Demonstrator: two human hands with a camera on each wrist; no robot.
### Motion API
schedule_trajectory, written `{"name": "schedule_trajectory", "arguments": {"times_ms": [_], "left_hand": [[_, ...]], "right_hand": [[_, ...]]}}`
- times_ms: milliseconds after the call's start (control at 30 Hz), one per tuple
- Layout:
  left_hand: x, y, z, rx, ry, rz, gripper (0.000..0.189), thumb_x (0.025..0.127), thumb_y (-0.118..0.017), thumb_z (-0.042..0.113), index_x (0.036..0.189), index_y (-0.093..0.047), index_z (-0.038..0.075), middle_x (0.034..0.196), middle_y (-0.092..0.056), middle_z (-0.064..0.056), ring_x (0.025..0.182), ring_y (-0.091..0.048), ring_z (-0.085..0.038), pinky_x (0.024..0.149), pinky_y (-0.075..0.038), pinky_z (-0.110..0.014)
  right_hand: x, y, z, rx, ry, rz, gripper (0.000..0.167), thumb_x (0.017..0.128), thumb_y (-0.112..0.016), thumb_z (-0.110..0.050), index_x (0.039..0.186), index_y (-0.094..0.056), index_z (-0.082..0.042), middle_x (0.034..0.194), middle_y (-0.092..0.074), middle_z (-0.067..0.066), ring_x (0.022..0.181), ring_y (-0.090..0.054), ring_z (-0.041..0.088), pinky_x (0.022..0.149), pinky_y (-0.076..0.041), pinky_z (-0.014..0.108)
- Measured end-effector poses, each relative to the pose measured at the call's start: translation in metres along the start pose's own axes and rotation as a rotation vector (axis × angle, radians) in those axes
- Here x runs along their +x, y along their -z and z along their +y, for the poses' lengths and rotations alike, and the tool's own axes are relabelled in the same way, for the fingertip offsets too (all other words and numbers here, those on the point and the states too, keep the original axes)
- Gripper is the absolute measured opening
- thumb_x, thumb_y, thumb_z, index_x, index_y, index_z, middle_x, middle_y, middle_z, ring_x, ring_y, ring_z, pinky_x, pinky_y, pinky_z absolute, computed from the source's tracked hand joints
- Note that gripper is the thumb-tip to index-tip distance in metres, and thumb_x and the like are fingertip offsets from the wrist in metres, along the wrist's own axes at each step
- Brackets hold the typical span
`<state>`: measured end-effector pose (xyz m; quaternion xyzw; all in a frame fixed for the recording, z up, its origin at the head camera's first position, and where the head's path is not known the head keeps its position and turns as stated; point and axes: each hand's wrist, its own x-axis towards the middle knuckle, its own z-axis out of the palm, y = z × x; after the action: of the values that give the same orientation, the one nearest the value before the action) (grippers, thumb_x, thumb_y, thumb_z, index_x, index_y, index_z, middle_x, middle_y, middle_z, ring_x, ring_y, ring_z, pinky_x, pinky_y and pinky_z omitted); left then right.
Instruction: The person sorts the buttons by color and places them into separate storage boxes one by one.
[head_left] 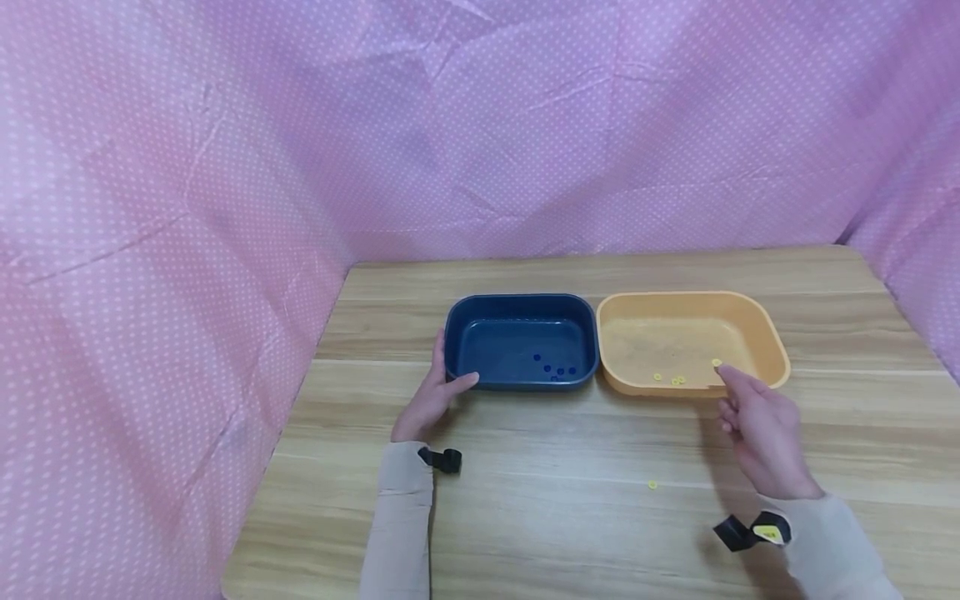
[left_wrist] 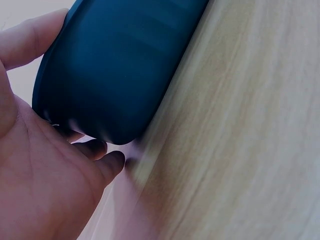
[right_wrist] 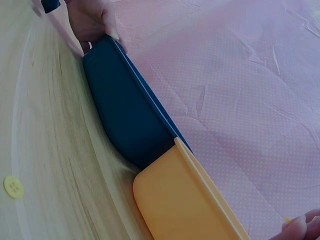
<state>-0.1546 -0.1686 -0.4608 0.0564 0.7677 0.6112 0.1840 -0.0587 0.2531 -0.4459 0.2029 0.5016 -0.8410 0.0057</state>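
A dark blue tray stands on the table with several blue buttons in its front right part. My left hand grips its left end, the thumb over the front rim and the other fingers round the side. Beside it, end to end, is a yellow-orange tray holding a few yellow buttons near its front wall. Above that tray's front right part, my right hand pinches another yellow button between thumb and finger. In the right wrist view only fingertips show at the lower right corner.
One loose yellow button lies on the wooden table in front of the trays. Pink dotted cloth hangs behind the table and along both sides. Each wrist carries a black strap.
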Motion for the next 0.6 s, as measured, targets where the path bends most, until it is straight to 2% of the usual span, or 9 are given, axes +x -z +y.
{"name": "schedule_trajectory", "arguments": {"times_ms": [233,600], "left_hand": [[0.0009,-0.0002,0.0018,-0.004,-0.011,-0.007,0.099,0.096,-0.061,0.016,0.153,0.019,0.025,0.161,0.017,-0.001,0.147,0.006,-0.024,0.116,-0.001,-0.051],[0.0016,-0.0007,0.0023,-0.001,-0.002,-0.006,0.099,0.096,-0.062,0.017,0.153,0.019,0.025,0.161,0.016,-0.002,0.147,0.004,-0.026,0.116,-0.002,-0.051]], "right_hand": [[0.0024,0.0004,-0.0009,0.032,0.022,0.011,0.014,0.094,-0.066,-0.022,0.086,-0.066,-0.010,0.063,-0.043,-0.005,0.055,-0.043,0.009,0.050,-0.038,0.022],[0.0037,0.0021,-0.0028,0.103,0.019,0.035,0.011,0.092,-0.069,-0.020,0.093,-0.067,-0.009,0.063,-0.044,-0.004,0.053,-0.041,0.010,0.049,-0.037,0.023]]}}
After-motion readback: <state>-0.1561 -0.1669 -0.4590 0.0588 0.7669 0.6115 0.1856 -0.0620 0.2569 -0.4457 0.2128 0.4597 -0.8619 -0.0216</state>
